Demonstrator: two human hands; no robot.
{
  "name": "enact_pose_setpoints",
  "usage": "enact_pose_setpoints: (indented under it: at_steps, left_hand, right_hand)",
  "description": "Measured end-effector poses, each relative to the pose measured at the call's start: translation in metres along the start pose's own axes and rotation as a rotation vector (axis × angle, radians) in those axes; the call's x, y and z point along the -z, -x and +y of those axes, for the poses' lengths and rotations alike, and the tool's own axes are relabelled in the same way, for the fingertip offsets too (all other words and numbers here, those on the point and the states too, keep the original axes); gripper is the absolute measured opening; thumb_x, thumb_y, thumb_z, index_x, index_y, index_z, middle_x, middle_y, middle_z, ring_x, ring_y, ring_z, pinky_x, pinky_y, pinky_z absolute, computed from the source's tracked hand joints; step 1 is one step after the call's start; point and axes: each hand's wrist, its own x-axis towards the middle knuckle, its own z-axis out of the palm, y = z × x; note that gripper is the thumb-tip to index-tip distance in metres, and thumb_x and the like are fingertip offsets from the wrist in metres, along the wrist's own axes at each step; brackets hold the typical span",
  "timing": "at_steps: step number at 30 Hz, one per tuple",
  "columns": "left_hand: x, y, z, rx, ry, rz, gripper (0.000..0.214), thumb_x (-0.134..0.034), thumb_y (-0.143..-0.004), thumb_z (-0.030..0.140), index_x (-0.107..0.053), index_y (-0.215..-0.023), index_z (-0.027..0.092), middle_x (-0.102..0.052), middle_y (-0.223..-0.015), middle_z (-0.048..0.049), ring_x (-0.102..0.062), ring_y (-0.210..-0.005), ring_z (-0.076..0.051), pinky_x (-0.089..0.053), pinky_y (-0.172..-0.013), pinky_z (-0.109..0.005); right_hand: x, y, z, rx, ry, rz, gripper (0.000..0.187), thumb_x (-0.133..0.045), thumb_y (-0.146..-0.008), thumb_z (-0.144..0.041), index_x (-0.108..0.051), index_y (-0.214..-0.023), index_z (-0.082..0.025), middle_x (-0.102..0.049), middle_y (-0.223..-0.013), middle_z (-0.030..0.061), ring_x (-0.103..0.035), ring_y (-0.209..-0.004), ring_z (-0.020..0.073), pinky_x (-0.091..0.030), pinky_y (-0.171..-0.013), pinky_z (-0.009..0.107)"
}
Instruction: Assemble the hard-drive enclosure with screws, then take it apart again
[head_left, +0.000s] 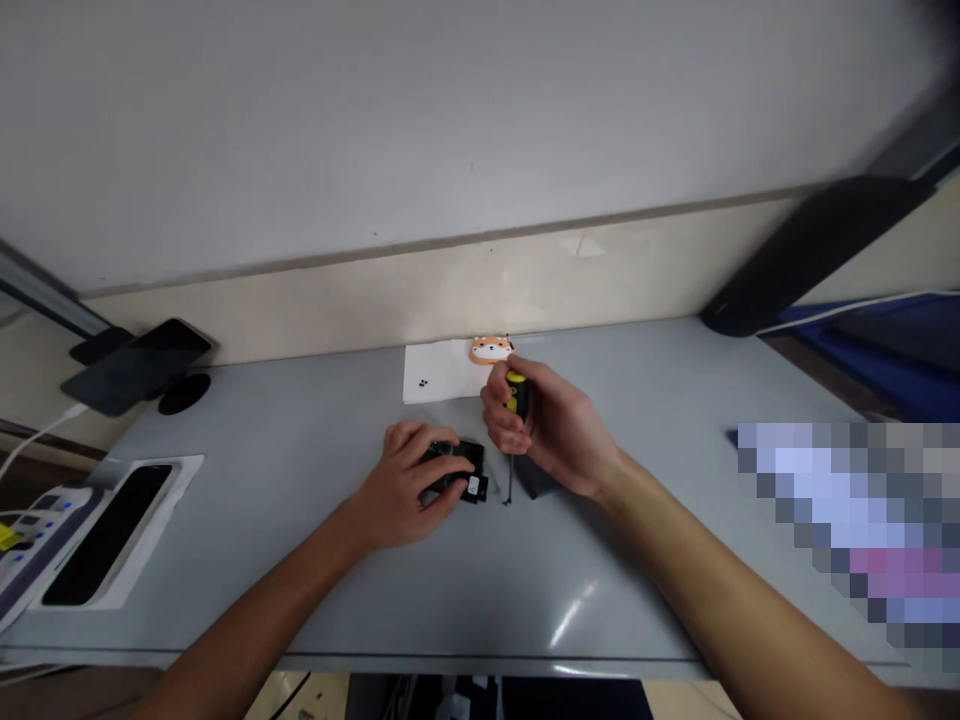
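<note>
The right hand (544,425) is clamped around the yellow-and-black handle of a small screwdriver (514,420), which stands nearly upright, long axis vertical, its thin shaft pointing down with the tip at or just above the grey table (300,480). Just to the left of that tip lies a small black device (465,470), flat on the table, its long side running roughly left to right. The left hand (409,485) lies over the device's left part, fingers curled down on it and pressing it in place. A small white label sits on the device's right end; its writing is too small to read.
</note>
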Motion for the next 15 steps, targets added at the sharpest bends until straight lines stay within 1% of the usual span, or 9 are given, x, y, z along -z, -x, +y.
enact_pose_setpoints:
  at_steps: [3,6,8,13,15]
  left_hand:
    - [0.0014,-0.0005,0.0050,-0.018,-0.001,-0.026,0.013,-0.066,-0.096,0.029,-0.073,-0.107,0.027,-0.067,-0.118,-0.0052,-0.053,-0.109,-0.023,-0.038,-0.100,-0.041]
    - [0.0015,-0.0005,0.0079,-0.022,-0.014,-0.057,0.021,-0.071,-0.093,0.039,-0.073,-0.111,0.028,-0.067,-0.120,-0.0056,-0.051,-0.111,-0.024,-0.039,-0.100,-0.041]
    - [0.0008,-0.0003,0.0080,-0.021,-0.016,-0.067,0.025,-0.073,-0.092,0.043,-0.073,-0.111,0.028,-0.068,-0.120,-0.0054,-0.051,-0.112,-0.025,-0.038,-0.100,-0.041]
    - [-0.0019,0.0006,0.0056,-0.043,0.022,-0.053,0.023,-0.075,-0.091,0.045,-0.074,-0.106,0.027,-0.070,-0.115,-0.0036,-0.052,-0.112,-0.023,-0.039,-0.099,-0.039]
    - [-0.0029,0.0011,0.0051,-0.062,0.034,-0.034,0.019,-0.075,-0.092,0.042,-0.074,-0.102,0.026,-0.072,-0.111,-0.0028,-0.052,-0.110,-0.022,-0.040,-0.097,-0.037]
  right_hand:
    - [0.0008,0.0006,-0.0050,0.042,-0.080,-0.001,0.036,-0.046,-0.099,-0.045,-0.051,-0.072,-0.021,-0.035,-0.058,-0.0037,-0.027,-0.048,0.0098,-0.024,-0.048,0.026]
    - [0.0012,0.0014,-0.0069,0.091,-0.093,0.033,0.034,-0.049,-0.098,-0.045,-0.049,-0.072,-0.022,-0.033,-0.059,-0.0040,-0.027,-0.049,0.0110,-0.028,-0.048,0.026]
    - [0.0005,0.0020,-0.0065,0.116,-0.104,0.058,0.034,-0.050,-0.097,-0.045,-0.048,-0.072,-0.023,-0.032,-0.059,-0.0040,-0.026,-0.050,0.0114,-0.029,-0.048,0.026]
    - [-0.0037,0.0020,-0.0018,0.137,-0.190,0.045,0.034,-0.046,-0.099,-0.043,-0.047,-0.072,-0.022,-0.033,-0.060,-0.0033,-0.027,-0.051,0.0117,-0.030,-0.050,0.026]
    - [-0.0050,0.0013,0.0012,0.137,-0.201,0.035,0.034,-0.046,-0.099,-0.042,-0.048,-0.072,-0.022,-0.035,-0.060,-0.0030,-0.029,-0.052,0.0118,-0.031,-0.051,0.026]
